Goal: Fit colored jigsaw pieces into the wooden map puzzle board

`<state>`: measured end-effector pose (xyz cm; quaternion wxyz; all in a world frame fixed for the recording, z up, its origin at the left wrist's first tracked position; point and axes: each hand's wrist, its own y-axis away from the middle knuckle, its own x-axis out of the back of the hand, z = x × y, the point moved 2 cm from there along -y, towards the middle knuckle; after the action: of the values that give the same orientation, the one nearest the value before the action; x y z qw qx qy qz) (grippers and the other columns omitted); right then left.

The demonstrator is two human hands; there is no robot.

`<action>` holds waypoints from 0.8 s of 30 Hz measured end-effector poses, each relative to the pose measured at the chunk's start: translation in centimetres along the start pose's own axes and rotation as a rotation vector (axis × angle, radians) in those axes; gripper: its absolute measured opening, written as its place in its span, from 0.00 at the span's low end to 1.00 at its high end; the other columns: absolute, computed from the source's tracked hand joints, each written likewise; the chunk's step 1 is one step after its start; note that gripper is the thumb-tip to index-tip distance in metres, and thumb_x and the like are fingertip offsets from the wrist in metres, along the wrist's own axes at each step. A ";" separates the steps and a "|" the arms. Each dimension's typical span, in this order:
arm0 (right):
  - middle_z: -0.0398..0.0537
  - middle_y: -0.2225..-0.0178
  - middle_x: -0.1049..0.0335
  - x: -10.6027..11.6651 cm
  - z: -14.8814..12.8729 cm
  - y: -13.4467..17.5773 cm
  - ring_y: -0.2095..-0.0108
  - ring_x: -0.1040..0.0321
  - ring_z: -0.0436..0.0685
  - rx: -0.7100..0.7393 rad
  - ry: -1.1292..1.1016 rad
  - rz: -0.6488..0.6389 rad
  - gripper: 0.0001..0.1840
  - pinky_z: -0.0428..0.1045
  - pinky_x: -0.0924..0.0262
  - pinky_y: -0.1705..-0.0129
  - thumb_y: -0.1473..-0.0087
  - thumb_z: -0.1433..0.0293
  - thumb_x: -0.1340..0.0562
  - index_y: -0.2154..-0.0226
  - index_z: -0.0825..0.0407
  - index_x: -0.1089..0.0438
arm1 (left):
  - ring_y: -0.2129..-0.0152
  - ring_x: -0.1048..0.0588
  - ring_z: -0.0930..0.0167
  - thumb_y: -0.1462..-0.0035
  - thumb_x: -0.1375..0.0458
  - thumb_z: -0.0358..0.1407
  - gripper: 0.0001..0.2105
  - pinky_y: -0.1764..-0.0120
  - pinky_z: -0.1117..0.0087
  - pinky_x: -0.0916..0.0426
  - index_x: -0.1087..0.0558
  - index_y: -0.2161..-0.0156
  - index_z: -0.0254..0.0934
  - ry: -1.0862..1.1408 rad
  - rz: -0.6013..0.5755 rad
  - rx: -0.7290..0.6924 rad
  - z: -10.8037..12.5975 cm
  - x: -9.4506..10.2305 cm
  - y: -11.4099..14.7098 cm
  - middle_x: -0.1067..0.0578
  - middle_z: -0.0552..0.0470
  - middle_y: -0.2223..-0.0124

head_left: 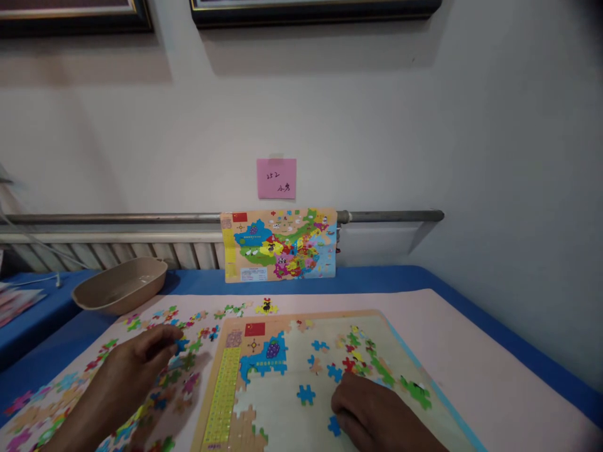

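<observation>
- Flat jigsaw board [301,376], pale wood-tone frame, mostly bare inside; blue assembled patch [264,364] near top left corner.
- Loose interlocking pieces [155,383], thin, multicoloured, scattered on pink mat [471,351] left of board.
- Beige oval bowl [120,285], smooth, beyond the scatter.
- Printed reference map [281,245] propped upright against wall rail.
- Open mat right of board; blue table edge [518,351] just past it.
- Left hand [141,361] palm down over scatter, fingertips pinching a blue piece [181,344].
- Right hand [372,411] knuckles up on board, fingers curled, touching a blue piece [334,425]; whether gripped, cannot tell.
</observation>
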<state>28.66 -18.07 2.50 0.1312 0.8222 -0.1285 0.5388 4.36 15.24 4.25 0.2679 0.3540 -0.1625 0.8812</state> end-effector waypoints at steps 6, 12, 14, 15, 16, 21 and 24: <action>0.52 0.61 0.26 0.1 0.4 -0.4 0.62 0.31 0.59 -0.010 -0.018 -0.014 0.09 0.52 0.42 0.60 0.37 0.73 0.46 0.67 0.51 0.32 | 0.56 0.19 0.59 0.49 0.43 0.51 0.15 0.56 0.65 0.28 0.25 0.63 0.45 -0.029 -0.068 -0.040 -1.3 -0.6 -0.4 0.16 0.55 0.61; 0.52 0.61 0.26 0.5 0.2 0.0 0.62 0.31 0.59 -0.012 -0.032 -0.011 0.10 0.52 0.43 0.60 0.36 0.72 0.47 0.66 0.51 0.31 | 0.51 0.19 0.57 0.50 0.40 0.55 0.20 0.52 0.64 0.25 0.19 0.57 0.47 -0.051 0.034 -0.046 -1.5 0.2 0.3 0.15 0.55 0.52; 0.51 0.61 0.26 0.6 0.2 0.1 0.62 0.31 0.59 -0.021 -0.040 -0.004 0.10 0.52 0.43 0.60 0.36 0.72 0.47 0.65 0.51 0.31 | 0.53 0.19 0.59 0.47 0.40 0.55 0.18 0.54 0.67 0.24 0.19 0.57 0.48 -0.079 0.027 -0.094 -2.3 0.7 1.5 0.15 0.56 0.53; 0.51 0.62 0.26 0.8 0.4 0.1 0.62 0.31 0.59 -0.030 -0.047 0.007 0.10 0.52 0.43 0.60 0.35 0.72 0.47 0.66 0.50 0.32 | 0.53 0.18 0.60 0.45 0.40 0.55 0.18 0.55 0.69 0.24 0.20 0.57 0.48 -0.087 0.019 -0.114 -2.8 0.9 2.3 0.15 0.56 0.54; 0.51 0.62 0.27 0.9 0.7 0.0 0.62 0.31 0.60 -0.042 -0.058 0.023 0.11 0.53 0.43 0.60 0.35 0.71 0.47 0.66 0.50 0.32 | 0.53 0.19 0.61 0.44 0.39 0.55 0.18 0.55 0.70 0.24 0.20 0.56 0.48 -0.091 0.012 -0.123 -3.5 1.2 3.2 0.16 0.56 0.53; 0.50 0.63 0.28 2.1 2.4 -0.3 0.61 0.32 0.61 -0.071 -0.141 0.151 0.14 0.55 0.42 0.58 0.32 0.64 0.49 0.67 0.49 0.33 | 0.53 0.19 0.60 0.44 0.38 0.57 0.19 0.53 0.69 0.23 0.22 0.55 0.48 -0.100 0.081 -0.035 -6.4 1.6 7.3 0.17 0.56 0.54; 0.50 0.62 0.28 2.7 3.1 -0.4 0.60 0.31 0.62 -0.084 -0.195 0.193 0.16 0.56 0.41 0.56 0.32 0.61 0.50 0.66 0.48 0.32 | 0.57 0.18 0.59 0.48 0.38 0.57 0.19 0.57 0.67 0.22 0.22 0.59 0.46 -0.017 0.108 0.068 -6.6 0.2 8.3 0.16 0.54 0.58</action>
<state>32.50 -18.99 3.78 0.1003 0.8482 -0.2415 0.4607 -4.19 11.74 -0.98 0.2066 0.3611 -0.1536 0.8963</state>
